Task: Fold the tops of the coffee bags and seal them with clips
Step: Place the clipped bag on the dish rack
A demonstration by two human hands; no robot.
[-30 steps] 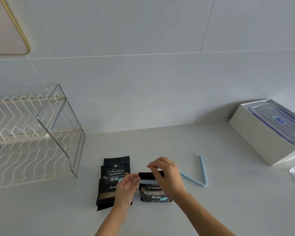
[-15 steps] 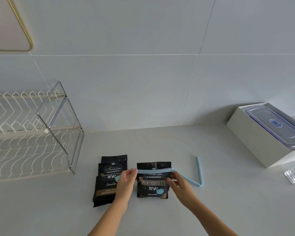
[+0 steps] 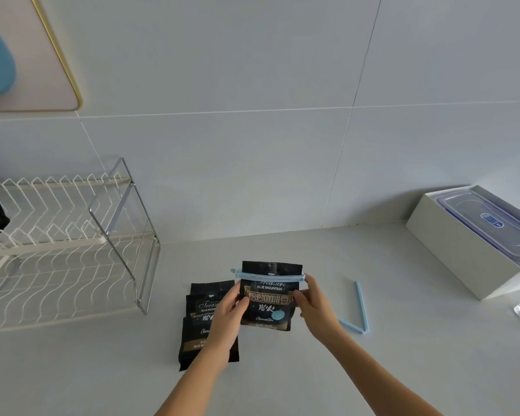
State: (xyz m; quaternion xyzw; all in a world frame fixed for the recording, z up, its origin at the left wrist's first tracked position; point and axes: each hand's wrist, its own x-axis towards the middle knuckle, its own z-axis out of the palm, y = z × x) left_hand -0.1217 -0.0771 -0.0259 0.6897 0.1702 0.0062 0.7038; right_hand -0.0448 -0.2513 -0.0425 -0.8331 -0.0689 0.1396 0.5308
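Coffee bag (image 3: pixel 267 298), black with a blue clip (image 3: pixel 267 276) clamped across its folded top, is held upright just above the counter (image 3: pixel 373 370) near the middle of the view. Left hand (image 3: pixel 227 315) grips its left edge, thumb on the front; right hand (image 3: pixel 314 307) grips its right edge just below the clip's end. Two more black bags (image 3: pixel 203 325) lie flat and overlapping just to the left, partly behind the left hand. Another blue clip (image 3: pixel 359 310), sprung wide, lies on the counter to the right. Farther out stand a wire dish rack (image 3: pixel 57 244) on the left and a white box (image 3: pixel 463 250) holding a clear lidded container (image 3: pixel 490 223) on the right.
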